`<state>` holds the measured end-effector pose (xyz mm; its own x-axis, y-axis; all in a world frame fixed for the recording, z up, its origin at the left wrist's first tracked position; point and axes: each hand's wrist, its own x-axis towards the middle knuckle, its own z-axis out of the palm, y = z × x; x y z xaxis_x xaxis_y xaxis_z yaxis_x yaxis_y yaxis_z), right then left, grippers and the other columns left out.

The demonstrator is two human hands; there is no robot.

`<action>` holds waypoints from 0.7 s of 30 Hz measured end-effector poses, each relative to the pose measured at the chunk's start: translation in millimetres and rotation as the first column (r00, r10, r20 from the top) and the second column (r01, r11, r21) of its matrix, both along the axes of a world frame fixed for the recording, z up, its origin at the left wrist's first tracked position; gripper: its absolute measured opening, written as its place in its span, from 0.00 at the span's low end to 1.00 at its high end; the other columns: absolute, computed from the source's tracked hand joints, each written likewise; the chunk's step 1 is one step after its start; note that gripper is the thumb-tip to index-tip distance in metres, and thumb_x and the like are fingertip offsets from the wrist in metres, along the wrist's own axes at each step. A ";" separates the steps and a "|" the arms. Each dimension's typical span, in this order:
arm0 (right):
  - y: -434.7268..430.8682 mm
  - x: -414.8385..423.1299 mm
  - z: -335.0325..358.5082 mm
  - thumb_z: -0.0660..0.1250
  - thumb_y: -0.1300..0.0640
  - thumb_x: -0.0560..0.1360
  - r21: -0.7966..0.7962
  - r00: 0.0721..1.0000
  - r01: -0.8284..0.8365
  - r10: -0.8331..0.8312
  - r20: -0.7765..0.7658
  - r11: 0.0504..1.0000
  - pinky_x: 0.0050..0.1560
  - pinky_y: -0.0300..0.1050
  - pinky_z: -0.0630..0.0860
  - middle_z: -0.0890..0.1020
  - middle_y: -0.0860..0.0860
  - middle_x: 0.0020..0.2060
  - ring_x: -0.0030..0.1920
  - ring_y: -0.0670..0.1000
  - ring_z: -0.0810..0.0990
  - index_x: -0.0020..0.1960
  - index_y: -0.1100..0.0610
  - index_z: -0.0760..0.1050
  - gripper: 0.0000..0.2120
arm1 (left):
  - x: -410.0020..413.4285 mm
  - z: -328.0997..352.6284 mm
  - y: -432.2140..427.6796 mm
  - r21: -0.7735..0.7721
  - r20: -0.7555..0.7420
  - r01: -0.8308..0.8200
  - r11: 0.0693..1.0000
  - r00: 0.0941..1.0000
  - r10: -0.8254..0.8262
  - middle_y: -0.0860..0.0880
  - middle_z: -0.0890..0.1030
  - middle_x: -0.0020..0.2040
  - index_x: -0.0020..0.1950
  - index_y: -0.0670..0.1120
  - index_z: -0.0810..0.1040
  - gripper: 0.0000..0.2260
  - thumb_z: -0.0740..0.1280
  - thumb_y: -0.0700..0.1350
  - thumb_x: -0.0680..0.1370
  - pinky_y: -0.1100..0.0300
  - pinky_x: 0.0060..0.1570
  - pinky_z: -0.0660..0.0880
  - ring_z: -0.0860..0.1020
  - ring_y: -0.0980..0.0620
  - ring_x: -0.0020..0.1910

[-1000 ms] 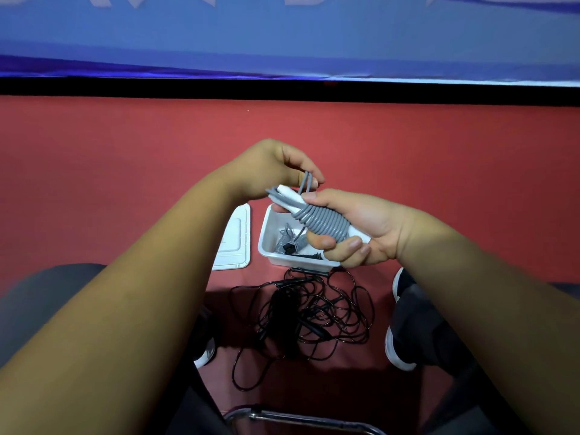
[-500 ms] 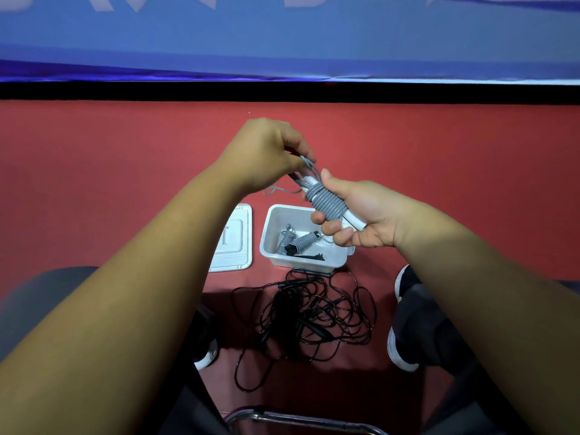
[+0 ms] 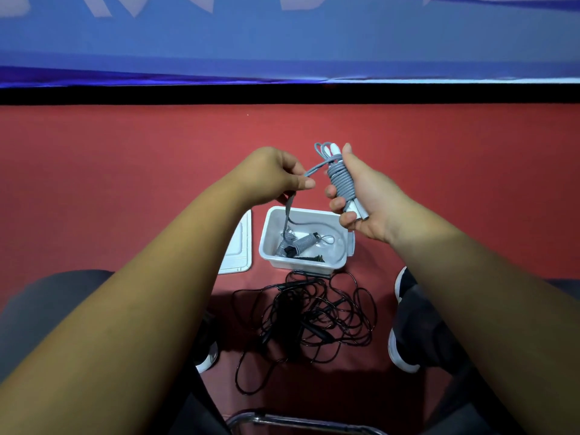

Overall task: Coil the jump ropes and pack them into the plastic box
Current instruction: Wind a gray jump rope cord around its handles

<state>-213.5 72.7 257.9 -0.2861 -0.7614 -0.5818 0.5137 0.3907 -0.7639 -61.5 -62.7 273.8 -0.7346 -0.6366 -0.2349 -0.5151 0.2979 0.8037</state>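
Note:
My right hand (image 3: 367,196) grips a grey jump rope bundle (image 3: 340,182), its cord wound tightly round the white handles, held nearly upright above the box. My left hand (image 3: 273,177) pinches the loose grey cord end (image 3: 314,169) just left of the bundle; the tail hangs down toward the box. Below sits the white plastic box (image 3: 340,265) on the red floor, with a coiled grey rope (image 3: 303,243) inside. A tangled black jump rope (image 3: 310,315) lies on the floor in front of the box.
The box's white lid (image 3: 238,249) lies flat to the left of the box, partly behind my left forearm. My feet in black and white shoes (image 3: 401,340) flank the black rope. A metal chair bar (image 3: 282,422) runs along the bottom edge.
My right hand turned the grey bundle from slanted to nearly upright and raised it. My left hand moved down and left, drawing the loose cord end out from the bundle.

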 end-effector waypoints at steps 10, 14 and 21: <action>1.9 -12.5 3.1 0.67 0.32 0.78 0.025 0.998 0.055 -0.053 -0.041 0.998 0.25 0.35 0.58 0.77 0.49 0.34 0.26 0.47 0.70 0.53 0.49 0.78 0.20 | 7.7 12.3 7.1 0.316 -0.169 0.257 0.913 0.962 -0.213 0.39 0.87 0.55 0.57 0.39 0.77 0.07 0.69 0.34 0.81 0.62 0.39 0.75 0.84 0.54 0.43; 1.6 -10.9 4.1 0.69 0.31 0.77 0.022 0.998 0.018 -0.016 -0.064 1.000 0.23 0.35 0.60 0.77 0.50 0.34 0.26 0.47 0.70 0.53 0.49 0.78 0.21 | 9.0 6.5 6.6 0.310 0.021 0.132 0.942 0.989 -0.145 0.38 0.87 0.51 0.55 0.39 0.77 0.05 0.70 0.34 0.81 0.56 0.39 0.82 0.87 0.47 0.43; 2.0 -7.1 7.9 0.70 0.29 0.74 -0.010 0.999 -0.020 0.019 -0.047 1.000 0.24 0.35 0.58 0.76 0.49 0.33 0.27 0.47 0.69 0.53 0.49 0.78 0.23 | 3.4 0.9 11.1 0.301 0.021 -0.056 0.952 0.998 0.052 0.41 0.80 0.39 0.53 0.39 0.79 0.07 0.64 0.41 0.86 0.55 0.32 0.83 0.83 0.48 0.31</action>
<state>-220.6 74.7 265.8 -0.2982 -0.7731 -0.5598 0.4694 0.3919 -0.7912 -58.1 -51.6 274.6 -0.6970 -0.5733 -0.4307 -0.5345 0.0149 0.8450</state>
